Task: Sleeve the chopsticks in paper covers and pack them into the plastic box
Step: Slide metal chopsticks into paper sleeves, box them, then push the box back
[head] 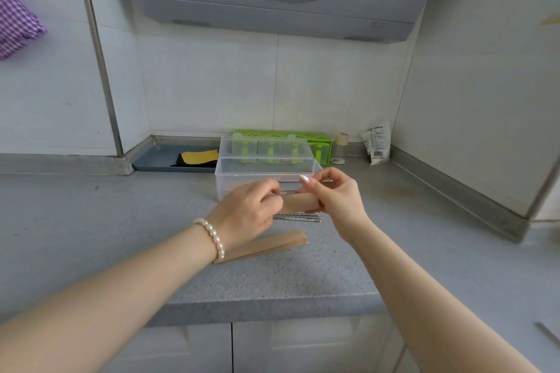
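Two hands (291,200) half-hiding paper cover (300,202)

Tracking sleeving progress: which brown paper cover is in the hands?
The brown paper cover held between both hands in front of the clear plastic box; the other cover lies untouched on the grey counter.

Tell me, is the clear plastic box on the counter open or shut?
Open. The plastic box has its lid swung up behind it, standing at the back edge.

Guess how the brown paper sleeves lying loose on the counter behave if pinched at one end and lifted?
The paper sleeves look thin and flat, so probably very light and floppy, sagging from a one-end pinch. Lying flush on the speckled counter, their edges may be hard to get under. Likely crease easily.
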### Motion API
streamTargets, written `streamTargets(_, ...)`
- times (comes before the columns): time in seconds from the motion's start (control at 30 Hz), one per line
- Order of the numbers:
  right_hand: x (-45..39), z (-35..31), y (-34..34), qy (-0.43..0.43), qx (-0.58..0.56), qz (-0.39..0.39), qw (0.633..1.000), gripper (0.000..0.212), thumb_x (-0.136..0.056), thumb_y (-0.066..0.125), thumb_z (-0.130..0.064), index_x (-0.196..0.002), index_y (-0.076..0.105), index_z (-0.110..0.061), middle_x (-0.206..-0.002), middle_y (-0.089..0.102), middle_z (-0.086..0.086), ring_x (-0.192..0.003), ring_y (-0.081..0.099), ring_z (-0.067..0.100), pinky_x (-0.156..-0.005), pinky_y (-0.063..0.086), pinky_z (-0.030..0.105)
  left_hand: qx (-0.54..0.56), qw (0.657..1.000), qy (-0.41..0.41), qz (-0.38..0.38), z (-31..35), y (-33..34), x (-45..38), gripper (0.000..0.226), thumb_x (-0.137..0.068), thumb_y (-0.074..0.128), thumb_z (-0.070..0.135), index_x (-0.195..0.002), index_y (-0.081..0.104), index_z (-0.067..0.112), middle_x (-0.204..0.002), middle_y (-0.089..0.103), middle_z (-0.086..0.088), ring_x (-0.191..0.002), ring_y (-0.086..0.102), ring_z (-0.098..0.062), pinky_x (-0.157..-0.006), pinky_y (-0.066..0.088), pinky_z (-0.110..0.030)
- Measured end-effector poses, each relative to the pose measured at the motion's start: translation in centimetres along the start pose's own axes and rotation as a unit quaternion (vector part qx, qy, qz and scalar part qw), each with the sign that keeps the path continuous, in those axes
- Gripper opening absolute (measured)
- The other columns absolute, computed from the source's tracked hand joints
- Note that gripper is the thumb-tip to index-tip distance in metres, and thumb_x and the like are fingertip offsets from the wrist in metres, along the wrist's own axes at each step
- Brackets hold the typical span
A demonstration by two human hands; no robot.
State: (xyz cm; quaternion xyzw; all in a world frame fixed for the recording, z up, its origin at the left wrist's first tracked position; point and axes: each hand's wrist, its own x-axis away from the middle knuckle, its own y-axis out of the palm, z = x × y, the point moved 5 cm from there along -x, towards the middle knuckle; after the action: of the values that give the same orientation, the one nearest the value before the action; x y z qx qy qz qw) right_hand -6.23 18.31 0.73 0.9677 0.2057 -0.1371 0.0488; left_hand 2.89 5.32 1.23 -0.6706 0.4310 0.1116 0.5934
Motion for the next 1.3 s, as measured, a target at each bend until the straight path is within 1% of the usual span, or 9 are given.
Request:
streamTargets(0.13, 0.1, 0.3, 0.2, 0.005, 0.009, 0.005, 1.000, 0.030, -0.066, 0.076, 0.009, -0.076, 0.053, -0.008, -0.068, 0.061, 0.011, -0.058, 0.064, 0.015, -0.054, 0.056, 0.029, 0.020, 0.999, -0.030, 0.011, 0.0, 0.0, 0.1, 0.012, -0.063, 0.064, -0.003, -0.065, 0.053, 0.004, -0.081, 0.058, -0.013, -0.056, 0.051, -0.017, -0.054, 0.035, -0.017)
streamTargets(0.23, 0.1, 0.4, -0.1, 0.001, 0.011, 0.007, 1.000, 0.033, -0.064, 0.076, 0.011, -0.075, 0.054, -0.010, -0.066, 0.066, 0.009, -0.060, 0.065, 0.016, -0.066, 0.057, 0.033, 0.056, 0.994, -0.088, -0.017, -0.7, 0.3, 0.4, 0.024, -0.064, 0.075, 0.004, -0.070, 0.053, 0.007, -0.086, 0.056, -0.008, -0.062, 0.051, -0.015, -0.057, 0.036, -0.018)
streamTargets(0.37, 0.5, 0.1, 0.2, -0.022, 0.043, 0.009, 0.999, 0.033, -0.064, 0.077, 0.011, -0.074, 0.053, -0.011, -0.065, 0.067, 0.009, -0.061, 0.066, 0.015, -0.067, 0.058, 0.034, 0.177, 0.950, -0.245, -0.073, -0.8, 0.6, 0.3, 0.053, -0.065, 0.077, 0.046, -0.097, 0.043, 0.019, -0.096, 0.046, 0.009, -0.084, 0.048, -0.010, -0.073, 0.043, -0.024)
streamTargets(0.53, 1.0, -0.1, 1.5, -0.050, 0.036, -0.013, 0.998, 0.029, -0.067, 0.076, 0.010, -0.073, 0.054, -0.009, -0.067, 0.069, 0.010, -0.067, 0.069, 0.022, -0.066, 0.059, 0.037, 0.247, 0.923, -0.289, -0.058, 0.5, 0.5, -1.1, 0.055, -0.072, 0.075, 0.032, -0.115, 0.044, 0.017, -0.104, 0.056, 0.004, -0.098, 0.054, -0.012, -0.084, 0.046, -0.028)
streamTargets(0.6, 1.0, -0.1, 1.4, -0.049, 0.035, -0.012, 0.998, 0.026, -0.069, 0.074, 0.009, -0.074, 0.055, -0.008, -0.066, 0.068, 0.010, -0.067, 0.068, 0.023, -0.062, 0.058, 0.034, 0.267, 0.908, -0.317, -0.058, 0.1, 0.8, -0.8, 0.055, -0.073, 0.075, 0.031, -0.119, 0.049, 0.017, -0.101, 0.058, 0.005, -0.095, 0.055, -0.011, -0.082, 0.043, -0.022)
streamTargets(0.8, 0.8, -0.6, -1.2, -0.041, -0.058, 0.046, 0.996, 0.004, -0.087, 0.059, -0.004, -0.084, 0.057, -0.002, -0.067, 0.069, 0.013, -0.058, 0.068, 0.025, -0.055, 0.057, 0.030, 0.307, 0.874, -0.370, -0.065, -1.2, 1.3, 0.3, 0.015, -0.082, 0.067, 0.020, -0.096, 0.064, 0.016, -0.088, 0.067, 0.004, -0.079, 0.063, -0.010, -0.068, 0.049, -0.019)
streamTargets(1.0, -0.6, -1.7, -6.0, -0.065, -0.191, 0.215, 0.955, 0.038, -0.100, 0.037, -0.034, -0.081, 0.057, -0.008, -0.045, 0.056, 0.002, -0.036, 0.045, 0.013, -0.039, 0.035, 0.019, 0.395, 0.806, -0.433, -0.082, -2.7, 1.9, 1.2, 0.010, -0.093, 0.052, 0.022, -0.089, 0.058, 0.015, -0.085, 0.072, -0.002, -0.059, 0.064, -0.003, -0.048, 0.047, -0.011)
streamTargets(1.13, -1.7, -1.4, -7.9, 0.008, -0.283, 0.241, 0.928, 0.043, -0.100, 0.032, -0.039, -0.072, 0.050, -0.013, -0.036, 0.041, -0.002, -0.030, 0.025, 0.011, -0.039, 0.017, 0.020, 0.447, 0.772, -0.444, -0.087, -3.0, 1.9, 1.3, 0.018, -0.097, 0.042, 0.017, -0.092, 0.055, 0.005, -0.091, 0.072, -0.008, -0.063, 0.069, -0.013, -0.058, 0.054, -0.020)
streamTargets(1.3, -1.6, -2.5, -8.2, -0.039, -0.201, 0.242, 0.948, 0.043, -0.099, 0.035, -0.039, -0.067, 0.048, -0.013, -0.035, 0.040, 0.000, -0.030, 0.025, 0.012, -0.036, 0.016, 0.017, 0.474, 0.758, -0.438, -0.089, -2.5, 1.7, 1.1, 0.019, -0.098, 0.039, 0.016, -0.091, 0.053, 0.005, -0.087, 0.071, -0.006, -0.059, 0.069, -0.013, -0.057, 0.055, -0.021)
